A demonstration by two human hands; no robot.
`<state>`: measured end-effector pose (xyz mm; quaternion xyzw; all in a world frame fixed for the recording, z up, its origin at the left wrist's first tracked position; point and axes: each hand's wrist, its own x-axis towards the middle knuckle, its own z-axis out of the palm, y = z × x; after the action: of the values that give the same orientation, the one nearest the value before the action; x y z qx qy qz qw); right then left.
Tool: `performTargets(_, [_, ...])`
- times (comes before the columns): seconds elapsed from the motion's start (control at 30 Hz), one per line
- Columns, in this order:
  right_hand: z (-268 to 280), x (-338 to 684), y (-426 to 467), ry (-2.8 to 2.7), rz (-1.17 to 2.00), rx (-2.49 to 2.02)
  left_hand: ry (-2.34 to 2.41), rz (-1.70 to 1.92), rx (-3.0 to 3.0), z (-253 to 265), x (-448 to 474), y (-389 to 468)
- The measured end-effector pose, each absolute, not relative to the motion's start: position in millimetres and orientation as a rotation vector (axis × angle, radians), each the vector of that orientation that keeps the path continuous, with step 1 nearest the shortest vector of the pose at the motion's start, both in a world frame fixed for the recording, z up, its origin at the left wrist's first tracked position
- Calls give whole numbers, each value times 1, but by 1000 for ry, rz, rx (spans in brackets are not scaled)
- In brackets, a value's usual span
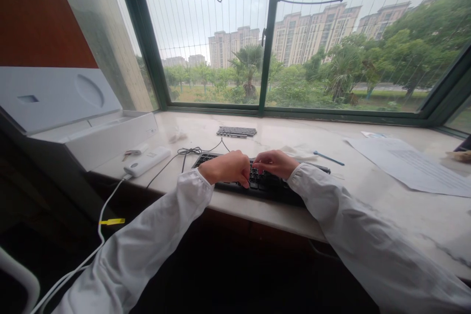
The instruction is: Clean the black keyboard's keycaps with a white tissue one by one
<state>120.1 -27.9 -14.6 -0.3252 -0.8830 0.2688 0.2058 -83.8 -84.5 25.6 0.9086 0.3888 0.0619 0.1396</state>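
Observation:
A black keyboard lies on the pale windowsill, and both hands are over it. Several of its key positions look bare of caps in the middle. My left hand is curled closed over the left-centre of the keyboard, thumb pointing down at the keys; whatever it may hold is hidden. Just to its right, my right hand has its fingertips drawn together at the keys, and anything between them is too small to make out. Behind the keyboard, loose dark keycaps lie laid out in rows.
A bundled black cable runs left of the keyboard. Further left are a white power strip and an open white box. On the right lie a blue stick-like tool, a crumpled white tissue and printed paper. A window frame stands behind.

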Motion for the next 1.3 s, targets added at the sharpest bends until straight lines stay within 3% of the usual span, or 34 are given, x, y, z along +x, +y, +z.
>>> performTargets(0.3, [-10,120,-32,-2468,782,-928,1044,165,2585,26,-88,-76])
performTargets(0.73, [-15,103,-51,-2561,696,-941,1193,890,2440,-32,-109,-109])
performTargets(1.3, [-14,103,-53,-2602,722,-960,1323,859,2440,-35,-108,-117])
